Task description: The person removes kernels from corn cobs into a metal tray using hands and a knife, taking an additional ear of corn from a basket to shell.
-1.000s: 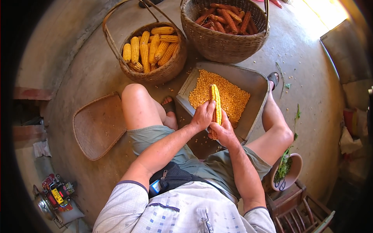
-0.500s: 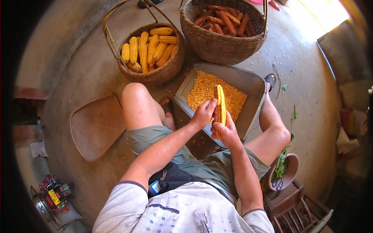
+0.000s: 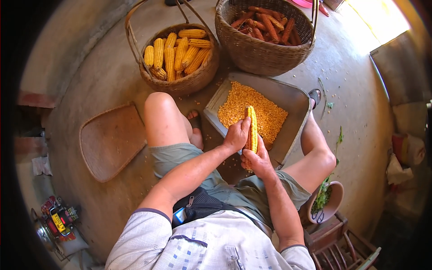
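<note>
An ear of yellow corn [image 3: 252, 129] is upright in the picture over a grey metal tray [image 3: 285, 144] that holds loose yellow kernels [image 3: 238, 94]. My left hand [image 3: 236, 135] is closed on the ear's left side, with its thumb along the cob. My right hand [image 3: 257, 159] is wrapped round the lower part of the same ear; the lower end shows reddish cob and some kernels. The tray lies between my legs, beyond both hands.
A wicker basket of yellow ears [image 3: 148, 74] and a larger basket of reddish cobs [image 3: 252, 58] stand beyond the tray. A flat woven scoop [image 3: 108, 139] lies left. A pot with greens [image 3: 335, 198] and a wooden chair [image 3: 330, 243] are at right; stray kernels dot the floor.
Both hands still grip the ear. It shifted slightly and tilted between frames, and now sits a little lower than half a second ago, with my right hand slightly lower too.
</note>
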Motion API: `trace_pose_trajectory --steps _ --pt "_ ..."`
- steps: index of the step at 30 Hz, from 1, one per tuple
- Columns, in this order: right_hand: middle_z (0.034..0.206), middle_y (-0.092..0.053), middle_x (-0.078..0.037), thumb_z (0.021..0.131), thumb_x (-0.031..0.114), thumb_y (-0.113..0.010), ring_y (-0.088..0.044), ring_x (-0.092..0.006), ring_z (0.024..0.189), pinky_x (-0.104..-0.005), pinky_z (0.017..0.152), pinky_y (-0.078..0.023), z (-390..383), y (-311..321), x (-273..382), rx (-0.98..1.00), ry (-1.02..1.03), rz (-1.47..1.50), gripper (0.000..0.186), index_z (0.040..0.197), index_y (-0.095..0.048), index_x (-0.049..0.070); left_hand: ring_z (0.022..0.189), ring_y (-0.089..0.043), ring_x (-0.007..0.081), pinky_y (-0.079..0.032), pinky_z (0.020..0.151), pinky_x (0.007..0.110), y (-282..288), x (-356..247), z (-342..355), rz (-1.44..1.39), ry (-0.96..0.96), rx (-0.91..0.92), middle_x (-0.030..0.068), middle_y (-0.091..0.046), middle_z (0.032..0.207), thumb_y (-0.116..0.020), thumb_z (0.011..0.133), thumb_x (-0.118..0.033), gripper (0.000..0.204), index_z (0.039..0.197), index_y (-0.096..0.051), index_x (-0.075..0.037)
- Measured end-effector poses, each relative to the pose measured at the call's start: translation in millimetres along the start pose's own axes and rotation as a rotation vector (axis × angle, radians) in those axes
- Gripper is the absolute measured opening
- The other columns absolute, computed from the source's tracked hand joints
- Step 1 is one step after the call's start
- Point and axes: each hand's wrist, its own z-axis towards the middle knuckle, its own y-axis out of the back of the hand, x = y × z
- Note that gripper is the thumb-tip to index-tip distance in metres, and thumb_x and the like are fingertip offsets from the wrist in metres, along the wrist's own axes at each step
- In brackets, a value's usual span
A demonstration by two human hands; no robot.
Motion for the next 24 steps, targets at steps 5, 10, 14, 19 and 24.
trace_pose_trajectory --steps 5,10,14,19,24 --pt "0.091 -0.054 -0.005 0.088 0.006 -0.06 -0.055 -0.0144 0.067 -0.0296 0.053 -0.049 0.0 2.9 0.5 0.009 0.014 0.026 0.065 0.145 -0.03 0.015 0.071 -0.064 0.0313 -0.049 0.068 0.04 2.7 2.7 2.8 -0.059 -0.01 -0.012 0.0192 -0.066 0.078 -0.041 0.105 -0.033 0.043 0.095 -0.062 0.003" --pt "0.091 -0.055 -0.005 0.088 0.004 -0.06 -0.056 -0.0139 0.068 -0.0299 0.054 -0.049 6.9 8.8 -14.8 -0.009 0.132 -0.121 0.069 0.148 -0.027 0.012 0.07 -0.06 0.0219 -0.048 0.069 0.036 6.0 5.1 11.9 -0.365 0.135 0.056 0.0129 -0.065 0.078 -0.043 0.104 -0.042 0.048 0.096 -0.063 0.002" --pt "0.09 -0.055 -0.005 0.088 0.002 -0.059 -0.057 -0.0134 0.068 -0.0297 0.055 -0.05 13.4 14.4 -34.0 -0.028 0.238 -0.383 0.073 0.15 -0.023 0.01 0.072 -0.06 0.02 -0.048 0.067 0.035 3.9 -0.5 14.9 -0.11 0.034 -0.002 0.0105 -0.063 0.076 -0.045 0.102 -0.049 0.053 0.095 -0.063 0.001" --pt "0.097 -0.056 -0.006 0.087 0.008 -0.063 -0.057 -0.0143 0.079 -0.0295 0.066 -0.05 8.8 11.3 -23.8 0.015 0.062 -0.24 0.075 0.15 -0.024 0.008 0.072 -0.065 0.0263 -0.05 0.067 0.038 6.5 -5.4 11.1 -0.026 0.004 -0.064 0.0146 -0.065 0.076 -0.043 0.102 -0.046 0.052 0.096 -0.064 0.001" --pt "0.087 -0.054 -0.005 0.089 0.003 -0.06 -0.056 -0.0138 0.066 -0.0298 0.053 -0.05 4.7 3.6 -7.7 0.051 -0.019 0.032 0.069 0.148 -0.025 0.012 0.066 -0.058 0.0195 -0.049 0.065 0.035 11.1 2.0 14.9 -0.1 0.064 -0.028 0.0107 -0.062 0.07 -0.039 0.106 -0.035 0.045 0.094 -0.063 0.002"
